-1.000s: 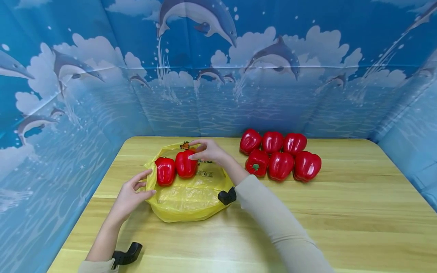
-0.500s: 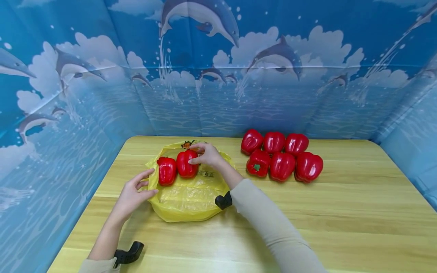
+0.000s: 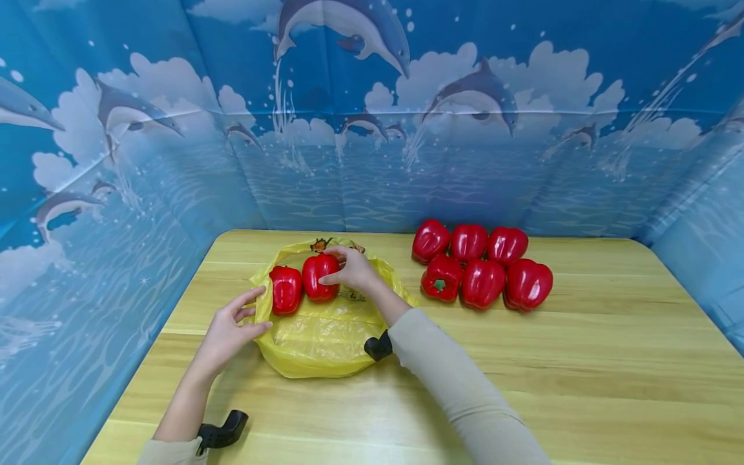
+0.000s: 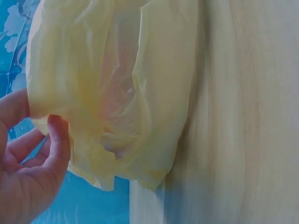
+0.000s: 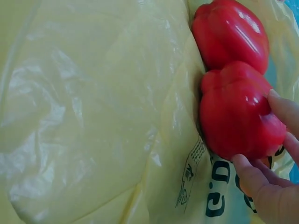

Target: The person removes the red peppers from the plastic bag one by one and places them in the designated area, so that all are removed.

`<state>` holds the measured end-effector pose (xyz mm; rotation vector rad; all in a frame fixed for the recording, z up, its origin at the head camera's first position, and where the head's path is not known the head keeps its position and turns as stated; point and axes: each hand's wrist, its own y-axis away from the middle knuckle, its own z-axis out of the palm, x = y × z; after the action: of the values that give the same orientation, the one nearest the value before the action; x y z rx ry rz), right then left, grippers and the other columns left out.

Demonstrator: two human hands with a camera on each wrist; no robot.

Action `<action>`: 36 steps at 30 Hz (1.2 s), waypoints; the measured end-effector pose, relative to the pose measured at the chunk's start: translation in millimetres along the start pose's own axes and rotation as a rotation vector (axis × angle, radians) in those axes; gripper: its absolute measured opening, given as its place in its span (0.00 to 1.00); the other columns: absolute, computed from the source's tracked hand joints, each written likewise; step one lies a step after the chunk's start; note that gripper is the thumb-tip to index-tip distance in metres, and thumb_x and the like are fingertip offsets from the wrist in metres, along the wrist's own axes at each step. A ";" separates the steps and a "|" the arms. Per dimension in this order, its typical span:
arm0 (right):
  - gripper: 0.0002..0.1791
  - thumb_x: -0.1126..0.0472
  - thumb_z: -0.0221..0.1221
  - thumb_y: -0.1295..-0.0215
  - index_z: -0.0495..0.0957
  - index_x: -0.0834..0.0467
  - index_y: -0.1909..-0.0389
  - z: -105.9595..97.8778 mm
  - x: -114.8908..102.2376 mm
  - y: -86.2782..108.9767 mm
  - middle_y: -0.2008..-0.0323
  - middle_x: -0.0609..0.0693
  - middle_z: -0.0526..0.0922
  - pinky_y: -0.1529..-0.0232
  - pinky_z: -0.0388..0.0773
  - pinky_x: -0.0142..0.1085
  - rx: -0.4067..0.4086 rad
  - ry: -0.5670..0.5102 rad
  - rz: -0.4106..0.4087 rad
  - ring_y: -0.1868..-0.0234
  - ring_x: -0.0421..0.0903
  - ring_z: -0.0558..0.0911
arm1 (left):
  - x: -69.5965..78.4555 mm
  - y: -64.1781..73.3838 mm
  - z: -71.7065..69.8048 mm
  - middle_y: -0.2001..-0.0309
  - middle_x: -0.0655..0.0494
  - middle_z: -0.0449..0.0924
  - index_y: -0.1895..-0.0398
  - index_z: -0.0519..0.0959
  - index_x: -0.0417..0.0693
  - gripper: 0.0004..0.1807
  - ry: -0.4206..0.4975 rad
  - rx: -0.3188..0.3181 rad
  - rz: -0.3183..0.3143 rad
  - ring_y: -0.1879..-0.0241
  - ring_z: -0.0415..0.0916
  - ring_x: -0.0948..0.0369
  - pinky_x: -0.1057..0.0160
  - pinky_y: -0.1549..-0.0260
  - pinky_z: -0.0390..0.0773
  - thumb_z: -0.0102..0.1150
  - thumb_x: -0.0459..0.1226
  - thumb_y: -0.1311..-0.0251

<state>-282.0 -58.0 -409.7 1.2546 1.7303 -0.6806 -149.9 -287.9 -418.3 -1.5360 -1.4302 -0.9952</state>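
A yellow plastic bag lies on the table with its mouth spread wide. Two red bell peppers sit side by side inside it, the left pepper near the bag's left edge and the right pepper just beside it. My left hand holds the bag's left edge; in the left wrist view its thumb and fingers pinch the thin yellow film. My right hand grips the right pepper, and the right wrist view shows its fingertips against that pepper's red skin.
Several more red bell peppers stand in two rows at the back of the wooden table, right of the bag. A blue curtain printed with dolphins rises behind the table and along both sides.
My right hand has moved slightly down and left, its thumb lower on the right pepper. The bag's right edge has spread further right. My left hand stays at the left edge.
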 end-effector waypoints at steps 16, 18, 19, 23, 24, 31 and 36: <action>0.32 0.62 0.71 0.53 0.71 0.50 0.45 4.6 0.9 1.2 0.49 0.54 0.73 0.61 0.78 0.39 0.006 0.067 -0.036 0.51 0.52 0.74 | 1.2 -1.1 1.5 0.32 0.44 0.55 0.33 0.62 0.44 0.36 0.012 0.013 -0.034 0.40 0.58 0.43 0.72 0.61 0.74 0.62 0.28 0.47; 0.32 0.62 0.71 0.53 0.71 0.50 0.45 4.3 0.9 1.2 0.49 0.54 0.74 0.60 0.78 0.39 0.008 0.070 -0.037 0.51 0.52 0.74 | 1.2 -1.3 1.5 0.32 0.44 0.55 0.33 0.62 0.44 0.36 0.012 0.014 -0.033 0.40 0.58 0.43 0.72 0.61 0.74 0.62 0.28 0.47; 0.32 0.62 0.71 0.53 0.71 0.50 0.45 4.1 0.7 1.2 0.49 0.54 0.73 0.60 0.78 0.40 0.009 0.069 -0.038 0.51 0.52 0.74 | 1.2 -1.4 1.5 0.32 0.44 0.55 0.33 0.62 0.44 0.36 0.011 0.015 -0.031 0.40 0.58 0.43 0.72 0.61 0.74 0.62 0.28 0.47; 0.32 0.63 0.72 0.54 0.72 0.50 0.46 3.4 0.9 1.6 0.49 0.54 0.73 0.59 0.78 0.40 0.001 0.058 -0.036 0.51 0.52 0.74 | 0.8 -1.4 1.2 0.32 0.44 0.55 0.33 0.62 0.43 0.36 0.005 0.016 -0.031 0.40 0.58 0.43 0.72 0.61 0.74 0.62 0.28 0.47; 0.32 0.63 0.72 0.54 0.72 0.50 0.46 3.2 1.0 1.8 0.49 0.54 0.73 0.59 0.78 0.41 -0.002 0.056 -0.035 0.51 0.52 0.74 | 0.8 -1.4 1.1 0.32 0.44 0.55 0.33 0.62 0.43 0.36 0.003 0.015 -0.031 0.40 0.58 0.43 0.72 0.61 0.74 0.62 0.28 0.47; 0.31 0.63 0.72 0.54 0.72 0.49 0.47 0.9 1.2 2.7 0.48 0.54 0.73 0.58 0.77 0.41 -0.009 0.041 -0.034 0.50 0.52 0.74 | 1.8 -1.3 0.0 0.33 0.43 0.56 0.33 0.62 0.44 0.36 -0.011 0.017 -0.027 0.40 0.59 0.43 0.72 0.62 0.74 0.62 0.28 0.47; 0.31 0.63 0.72 0.54 0.73 0.49 0.47 -1.3 -0.3 3.7 0.48 0.54 0.73 0.59 0.78 0.40 -0.018 0.033 -0.039 0.49 0.52 0.73 | 2.9 -0.8 -0.8 0.32 0.43 0.55 0.33 0.62 0.43 0.37 -0.019 0.017 -0.026 0.40 0.58 0.43 0.72 0.61 0.74 0.63 0.29 0.47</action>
<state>-278.9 -55.9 -408.6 1.2292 1.7882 -0.6686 -150.6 -287.5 -415.3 -1.5218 -1.4715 -0.9842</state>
